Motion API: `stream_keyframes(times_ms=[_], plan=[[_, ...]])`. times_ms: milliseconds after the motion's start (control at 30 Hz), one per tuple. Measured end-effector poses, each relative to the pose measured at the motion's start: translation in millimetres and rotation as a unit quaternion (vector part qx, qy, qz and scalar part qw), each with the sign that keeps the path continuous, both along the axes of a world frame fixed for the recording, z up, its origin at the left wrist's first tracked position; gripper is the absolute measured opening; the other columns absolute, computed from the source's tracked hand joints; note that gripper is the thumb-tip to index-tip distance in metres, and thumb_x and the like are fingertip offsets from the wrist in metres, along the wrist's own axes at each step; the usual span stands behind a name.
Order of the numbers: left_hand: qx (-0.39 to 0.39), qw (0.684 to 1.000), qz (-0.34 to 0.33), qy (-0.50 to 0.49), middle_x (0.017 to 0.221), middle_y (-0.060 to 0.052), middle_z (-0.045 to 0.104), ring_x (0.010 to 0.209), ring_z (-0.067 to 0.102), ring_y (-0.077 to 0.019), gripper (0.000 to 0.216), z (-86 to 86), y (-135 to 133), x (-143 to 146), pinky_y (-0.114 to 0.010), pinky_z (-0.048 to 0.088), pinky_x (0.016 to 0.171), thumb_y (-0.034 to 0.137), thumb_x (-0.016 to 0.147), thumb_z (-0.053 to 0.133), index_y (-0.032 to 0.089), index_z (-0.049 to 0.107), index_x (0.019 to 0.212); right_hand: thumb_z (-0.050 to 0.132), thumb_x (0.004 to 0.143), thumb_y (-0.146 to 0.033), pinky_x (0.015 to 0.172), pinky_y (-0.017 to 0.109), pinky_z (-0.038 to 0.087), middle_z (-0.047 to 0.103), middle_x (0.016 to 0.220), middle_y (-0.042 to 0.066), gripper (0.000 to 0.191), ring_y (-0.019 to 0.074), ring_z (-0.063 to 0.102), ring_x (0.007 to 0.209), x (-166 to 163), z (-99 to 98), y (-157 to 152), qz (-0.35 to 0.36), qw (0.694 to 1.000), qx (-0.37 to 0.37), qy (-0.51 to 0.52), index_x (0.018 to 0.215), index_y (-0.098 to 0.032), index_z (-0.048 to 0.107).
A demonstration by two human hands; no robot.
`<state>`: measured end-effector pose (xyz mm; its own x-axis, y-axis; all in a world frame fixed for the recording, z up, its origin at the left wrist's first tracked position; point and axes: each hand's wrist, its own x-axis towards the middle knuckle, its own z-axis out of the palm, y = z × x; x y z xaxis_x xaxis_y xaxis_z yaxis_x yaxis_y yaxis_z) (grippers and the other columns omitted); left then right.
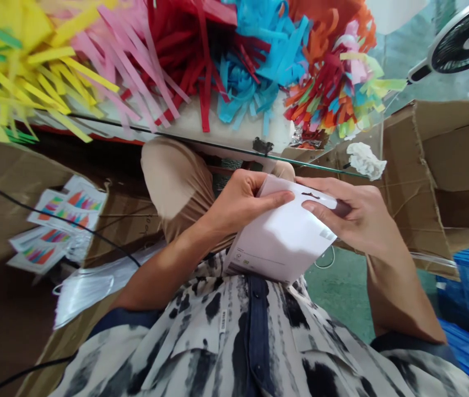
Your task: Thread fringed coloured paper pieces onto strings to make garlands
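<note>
Past one shirt, two hands hold one packet.

We see the left grip and right grip pinching a white packet near its slotted edge. Beyond them, tissue fringes (yellow through orange) crowd the tabletop; left of the grip lie printed cards.
</note>
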<state>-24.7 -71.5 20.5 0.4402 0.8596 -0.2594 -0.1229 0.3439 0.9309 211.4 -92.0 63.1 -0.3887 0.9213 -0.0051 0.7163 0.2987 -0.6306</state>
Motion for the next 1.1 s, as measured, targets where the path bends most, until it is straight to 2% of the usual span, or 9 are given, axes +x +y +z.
stream_keyframes(times_ms=[133,200,300,467,533,600,767,967,1100], plan=[[-0.013,1.0,0.002,-0.015,0.072,0.0,0.066,0.064,0.057,-0.0113,0.043,2.3,0,4,-0.021,0.04,0.055,0.051,0.069,0.093,0.014,0.074,0.078,0.069,0.099,-0.047,0.045,0.026,0.034,0.075,0.082,-0.003,0.027,0.0074,0.046,0.047,-3,5.4,0,-0.006,1.0,-0.03,-0.002,0.119,-0.029,0.078],[-0.007,1.0,0.011,-0.015,0.07,0.001,0.064,0.063,0.055,-0.0101,0.042,1.9,1,5,-0.021,0.039,0.054,0.051,0.07,0.092,0.014,0.073,0.075,0.073,0.095,-0.052,0.047,0.025,0.036,0.072,0.08,-0.003,0.031,0.0089,0.05,0.052,-2,8.1,1,-0.013,0.997,-0.067,0.022,0.114,-0.028,0.078],[0.0,1.0,0.009,-0.004,0.073,0.0,0.065,0.065,0.056,-0.0107,0.041,1.3,5,2,-0.021,0.04,0.055,0.05,0.07,0.092,0.014,0.074,0.079,0.073,0.093,-0.057,0.054,0.024,0.043,0.073,0.087,0.0,0.036,0.0125,0.059,0.064,3,9.8,1,-0.015,0.987,-0.145,0.075,0.109,-0.025,0.077],[-0.012,1.0,-0.014,-0.015,0.077,-0.001,0.069,0.069,0.06,-0.0126,0.041,1.9,9,-5,-0.022,0.044,0.058,0.047,0.066,0.095,0.015,0.077,0.084,0.068,0.098,-0.051,0.051,0.025,0.032,0.054,0.069,-0.002,0.036,0.0112,0.044,0.06,7,4.9,-4,-0.042,0.981,-0.152,0.112,0.079,-0.02,0.069],[-0.028,0.999,-0.006,-0.021,0.079,-0.002,0.071,0.068,0.061,-0.0132,0.042,2.0,8,-4,-0.022,0.044,0.058,0.05,0.068,0.094,0.016,0.079,0.088,0.07,0.098,-0.049,0.051,0.025,0.031,0.053,0.07,-0.002,0.034,0.0114,0.043,0.061,5,3.4,-6,-0.053,0.979,-0.149,0.128,0.08,-0.02,0.069],[-0.038,0.999,0.012,-0.023,0.074,-0.002,0.07,0.062,0.058,-0.012,0.042,1.8,6,-3,-0.022,0.04,0.054,0.056,0.072,0.09,0.017,0.078,0.082,0.07,0.098,-0.048,0.052,0.025,0.032,0.055,0.071,-0.001,0.032,0.0119,0.045,0.062,3,2.8,-8,-0.065,0.978,-0.146,0.136,0.082,-0.02,0.071],[-0.035,0.999,0.025,-0.022,0.063,0.001,0.063,0.053,0.049,-0.0094,0.045,-2.0,2,-2,-0.023,0.032,0.049,0.061,0.078,0.085,0.017,0.076,0.076,0.069,0.098,-0.05,0.057,0.025,0.043,0.064,0.075,0.001,0.034,0.0146,0.056,0.067,8,-0.2,-9,-0.074,0.972,-0.159,0.156,0.082,-0.02,0.076],[-0.005,0.999,-0.038,-0.017,0.066,-0.001,0.064,0.053,0.05,-0.0101,0.053,-8.3,5,-16,-0.023,0.031,0.049,0.068,0.089,0.071,0.016,0.079,0.085,0.065,0.101,-0.047,0.073,0.029,0.058,0.078,0.099,0.004,0.031,0.0221,0.071,0.09,26,-7.0,-12,-0.048,0.958,-0.209,0.193,0.117,-0.027,0.081],[0.037,0.998,-0.045,0.013,0.074,-0.004,0.069,0.058,0.053,-0.0116,0.058,-0.6,7,-17,-0.023,0.033,0.051,0.069,0.091,0.066,0.014,0.081,0.093,0.067,0.1,-0.048,0.075,0.03,0.06,0.079,0.108,0.006,0.035,0.0224,0.073,0.092,27,-7.4,-10,-0.049,0.951,-0.212,0.219,0.124,-0.026,0.08]])
